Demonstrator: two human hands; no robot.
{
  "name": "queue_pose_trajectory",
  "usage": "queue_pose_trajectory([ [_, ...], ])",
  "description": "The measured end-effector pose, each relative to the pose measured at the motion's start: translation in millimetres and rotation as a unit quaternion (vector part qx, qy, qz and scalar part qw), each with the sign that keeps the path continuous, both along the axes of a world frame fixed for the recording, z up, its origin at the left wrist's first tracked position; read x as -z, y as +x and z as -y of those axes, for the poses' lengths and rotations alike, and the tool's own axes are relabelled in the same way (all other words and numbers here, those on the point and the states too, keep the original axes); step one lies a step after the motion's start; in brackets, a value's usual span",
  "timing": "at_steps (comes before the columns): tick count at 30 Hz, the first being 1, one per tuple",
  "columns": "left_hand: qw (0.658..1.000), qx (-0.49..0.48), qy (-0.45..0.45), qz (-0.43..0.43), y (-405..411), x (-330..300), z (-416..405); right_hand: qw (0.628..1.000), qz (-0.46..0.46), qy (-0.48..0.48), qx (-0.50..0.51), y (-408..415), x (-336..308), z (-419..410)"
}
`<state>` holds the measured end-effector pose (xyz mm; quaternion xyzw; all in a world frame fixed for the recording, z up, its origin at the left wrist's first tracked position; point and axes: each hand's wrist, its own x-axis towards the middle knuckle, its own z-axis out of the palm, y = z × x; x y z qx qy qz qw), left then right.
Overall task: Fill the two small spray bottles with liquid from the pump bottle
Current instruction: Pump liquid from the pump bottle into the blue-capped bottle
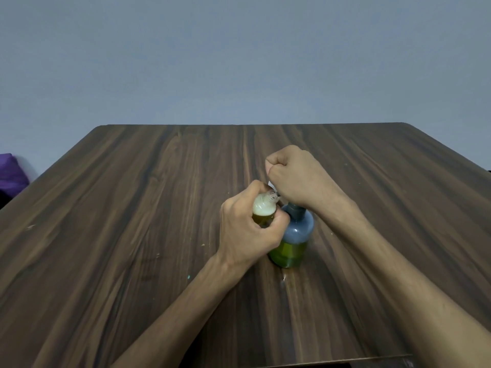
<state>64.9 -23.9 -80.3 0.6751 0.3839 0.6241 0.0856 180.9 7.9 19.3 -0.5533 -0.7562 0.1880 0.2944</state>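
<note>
The pump bottle [293, 241] is standing upright on the wooden bench [132, 221], a little right of the middle, its long axis running straight up; its lower part is showing green liquid and the upper part is looking grey-blue and cloudy. The right hand [295, 177] is sitting curled into a fist on top of the pump head, knuckles pointing away toward the far wall, so the pump head itself is almost wholly hidden; only a pale sliver of the spout is peeking out at the hand's left edge. The left hand [249, 229] is wrapping its fingers and thumb round a small spray bottle [263, 211], holding it off the bench just beside the pump bottle's neck and touching or nearly touching its shoulder. That small bottle is leaning, its open threaded mouth tipping up and to the right toward the spout. Yellowish liquid is lying in it with white foam on top. Its lower body is covered by the fingers, so how full it is stays hard to judge. A small wet patch [284, 279] is glistening on the bench near the pump bottle's base. Something purple [10, 171] is being cut off at the left edge.
</note>
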Motion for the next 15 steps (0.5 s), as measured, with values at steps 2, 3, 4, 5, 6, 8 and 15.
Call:
queue_pose_trajectory([
  [2, 1.0, -0.009, -0.002, -0.003, 0.6, 1.1, -0.6, 1.0, 0.02, -0.007, 0.001, -0.4, 1.4, 0.3],
  [3, 1.0, -0.005, -0.002, -0.004, 0.8, 1.3, -0.2, 1.0, 0.02, -0.004, -0.001, 0.2, -0.3, 0.7],
  [4, 1.0, 0.003, 0.0, -0.004, 0.4, 1.4, 0.4, 1.0, 0.015, 0.003, -0.004, 1.2, -2.5, 0.7],
  [5, 1.0, 0.009, 0.003, -0.004, -0.1, 1.3, 0.5, 1.0, 0.008, 0.013, -0.008, 2.0, -6.1, 0.2],
  [6, 1.0, 0.014, 0.004, -0.005, -0.6, 1.2, 0.9, 1.0, 0.003, 0.02, -0.01, 2.4, -8.3, -0.2],
  [8, 1.0, 0.013, 0.001, -0.003, -0.4, 1.4, 0.3, 1.0, 0.005, 0.015, -0.003, 2.6, -6.1, 0.1],
  [15, 1.0, 0.006, 0.006, -0.005, 0.2, 1.2, 0.2, 1.0, -0.015, 0.022, -0.003, 2.2, -0.5, 1.0],
])
